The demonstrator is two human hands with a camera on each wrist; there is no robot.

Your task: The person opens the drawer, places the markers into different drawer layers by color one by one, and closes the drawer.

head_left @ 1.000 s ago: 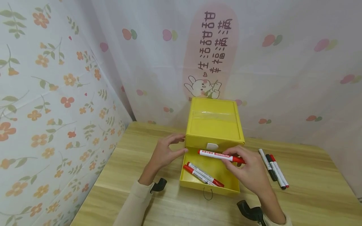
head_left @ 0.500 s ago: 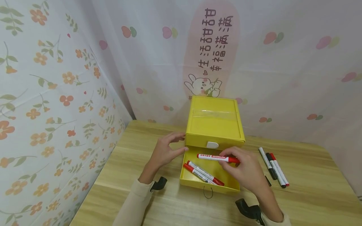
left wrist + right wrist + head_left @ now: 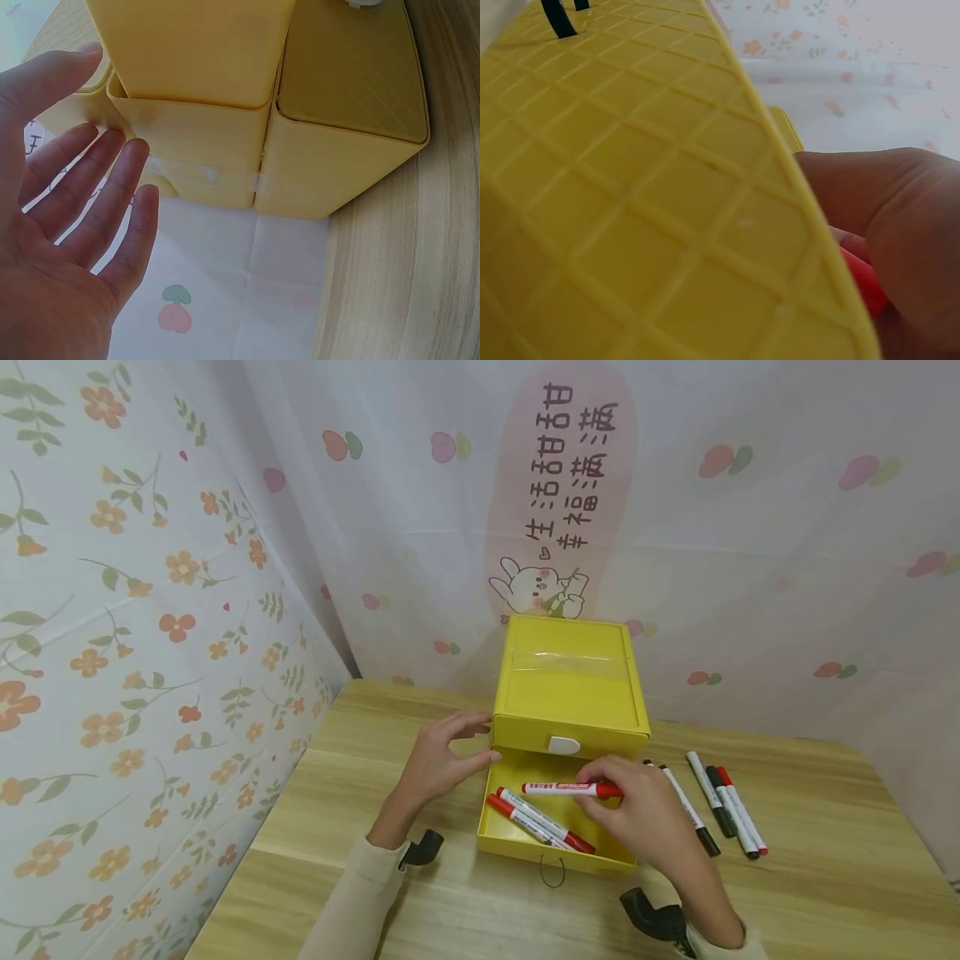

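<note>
Clock centred on the drawer [image 3: 517, 850], head view: yellow drawer sticks out below the yellow box [image 3: 570, 702], which stands at 12 w/ clear tape [image 3: 570, 667] across its top & a white tab [image 3: 564, 745] on its front edge. R hand [image 3: 645, 810], at 3, pinches the red/white marker [image 3: 547, 788] btwn thumb & fingers nr its red-capped end; marker's over the drawer's rear half, approx level, free end pointing to 9, printed side up. Height above drawer floor unclear. L hand [image 3: 441, 760], btwn 9 & 10, holds nothing; fingers apart & loosely bent, palm visible in L wrist view, tips right by box's side & drawer rim, can't tell if touching. In the drawer, 2 more red/white markers [image 3: 546, 821] lie side by side, slanting from approx 10 down to 5, lower ends by the front wall. Thin dark loop [image 3: 551, 872] hangs off drawer front at 6. On wood table [image 3: 450, 910] at 3, just past R hand, lies a white marker w/ black cap [image 3: 686, 806], partly hidden; further out, also 3, a bunch of 3 markers [image 3: 742, 811], dark & red ends showing. R wrist view: yellow diamond-grid panel fills most of it, red cap [image 3: 864, 281] by the hand at 4.
</note>
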